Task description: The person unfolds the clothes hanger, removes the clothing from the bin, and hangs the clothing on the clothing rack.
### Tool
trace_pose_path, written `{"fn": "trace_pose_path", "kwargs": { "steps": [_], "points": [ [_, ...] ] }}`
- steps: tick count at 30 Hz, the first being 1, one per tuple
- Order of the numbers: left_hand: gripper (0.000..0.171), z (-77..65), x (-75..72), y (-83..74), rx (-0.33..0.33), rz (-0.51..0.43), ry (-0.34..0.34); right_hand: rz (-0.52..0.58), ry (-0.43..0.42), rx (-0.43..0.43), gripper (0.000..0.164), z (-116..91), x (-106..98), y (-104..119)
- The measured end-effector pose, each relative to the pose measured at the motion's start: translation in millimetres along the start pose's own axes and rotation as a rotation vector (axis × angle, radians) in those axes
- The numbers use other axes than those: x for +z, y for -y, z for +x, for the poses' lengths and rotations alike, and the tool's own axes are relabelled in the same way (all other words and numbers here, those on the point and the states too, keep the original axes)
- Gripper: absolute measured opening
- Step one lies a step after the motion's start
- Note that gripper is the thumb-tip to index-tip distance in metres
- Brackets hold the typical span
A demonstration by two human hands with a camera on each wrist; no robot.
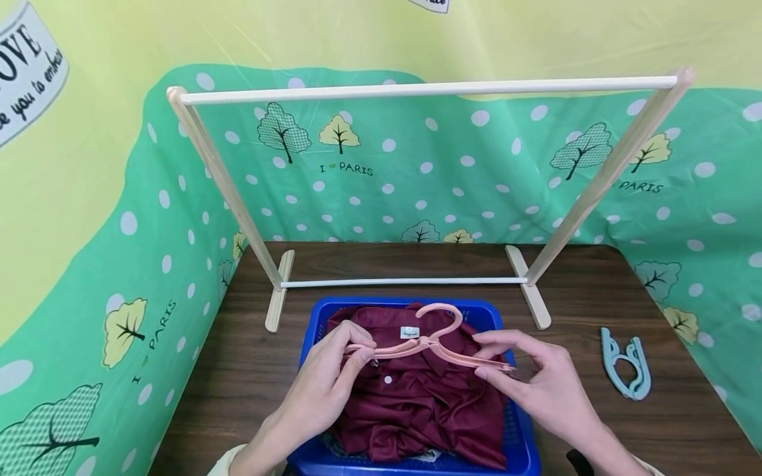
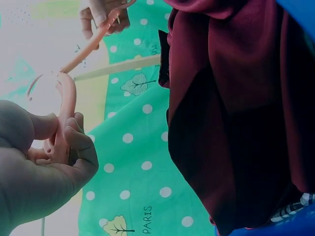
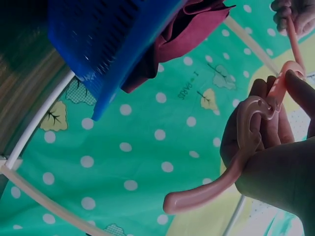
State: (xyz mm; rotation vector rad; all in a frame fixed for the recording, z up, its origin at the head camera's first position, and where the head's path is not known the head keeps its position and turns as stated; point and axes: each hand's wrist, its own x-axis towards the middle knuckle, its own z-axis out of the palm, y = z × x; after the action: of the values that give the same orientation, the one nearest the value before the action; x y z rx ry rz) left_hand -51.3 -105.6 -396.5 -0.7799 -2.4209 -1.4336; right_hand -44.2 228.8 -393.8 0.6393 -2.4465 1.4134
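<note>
Both hands hold a pink plastic folding hanger [image 1: 424,342], its hook pointing away from the person. My left hand [image 1: 324,373] pinches one arm of it between thumb and fingers, as the left wrist view also shows. On the other side my right hand [image 1: 544,380] grips the opposite arm; in the right wrist view a curved hanger end [image 3: 197,199] sticks out past that hand. Beneath the hanger lies a crumpled maroon shirt [image 1: 417,403] with a white collar label and a pale button. It fills a blue plastic basket [image 1: 524,436].
A wooden rack with a white top rod [image 1: 428,89] stands behind the basket. Its feet rest on the dark wood table [image 1: 220,396]. A folded light-blue hanger [image 1: 641,380] lies to the right. Patterned green and yellow cloth [image 1: 417,192] surrounds the table.
</note>
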Motion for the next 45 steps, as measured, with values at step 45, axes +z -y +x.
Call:
{"fn": "trace_pose_path", "kwargs": {
  "steps": [45],
  "points": [
    [0.016, 15.0, -28.2, -13.4, -0.009, -0.258, -0.109, -0.052, -0.033, -0.042, 0.049, -5, -9, -14]
  ]
}}
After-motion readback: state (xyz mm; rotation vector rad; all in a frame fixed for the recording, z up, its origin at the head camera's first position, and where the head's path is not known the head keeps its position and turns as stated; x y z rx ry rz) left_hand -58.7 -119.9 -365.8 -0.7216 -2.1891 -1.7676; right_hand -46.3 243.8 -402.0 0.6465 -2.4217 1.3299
